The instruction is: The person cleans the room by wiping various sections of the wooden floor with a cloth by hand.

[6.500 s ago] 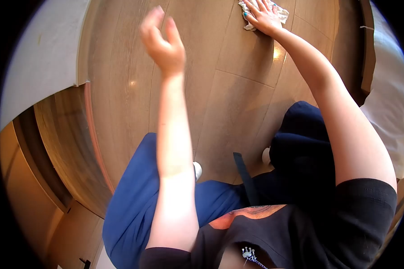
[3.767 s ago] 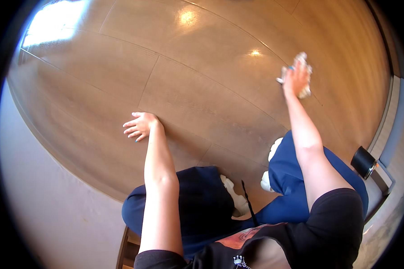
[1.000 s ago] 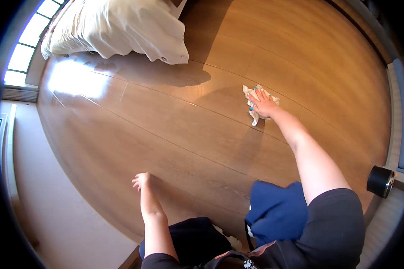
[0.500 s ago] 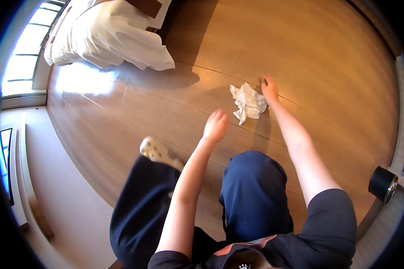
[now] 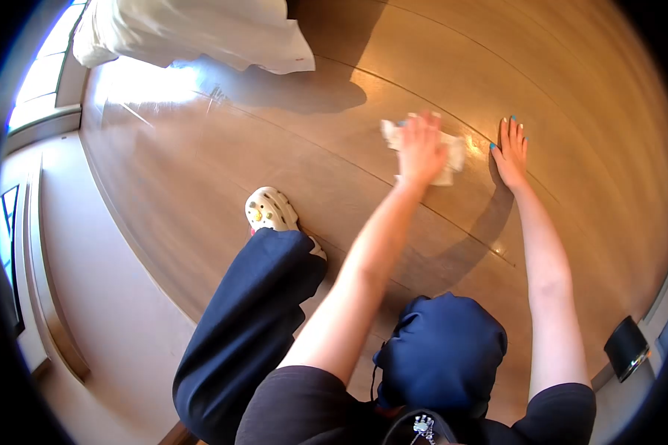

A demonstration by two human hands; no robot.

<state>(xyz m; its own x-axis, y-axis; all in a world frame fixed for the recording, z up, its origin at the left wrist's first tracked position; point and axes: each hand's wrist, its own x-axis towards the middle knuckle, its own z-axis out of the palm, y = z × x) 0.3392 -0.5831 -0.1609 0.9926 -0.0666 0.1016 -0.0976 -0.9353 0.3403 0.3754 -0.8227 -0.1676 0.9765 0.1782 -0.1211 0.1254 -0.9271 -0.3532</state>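
A crumpled white cloth (image 5: 451, 157) lies on the wood-look floor (image 5: 312, 167). On top of it rests my left hand (image 5: 421, 152), slightly blurred, with its fingers stretched forward and the cloth showing on both sides. To the right of the cloth, my right hand (image 5: 511, 156) lies flat on the bare floor, fingers spread and holding nothing. Blue nail polish shows on some of its nails. The two hands are apart.
A light clog (image 5: 271, 210) is on my left foot, near my bent knee (image 5: 449, 348). White draped fabric (image 5: 200, 30) hangs at the upper left. A pale wall (image 5: 111, 252) runs along the left. A black cylindrical object (image 5: 626, 348) stands at the lower right.
My right hand has let go of the cloth and moved right onto the floor. My left hand has come from the lower left onto the cloth. My left foot has moved forward.
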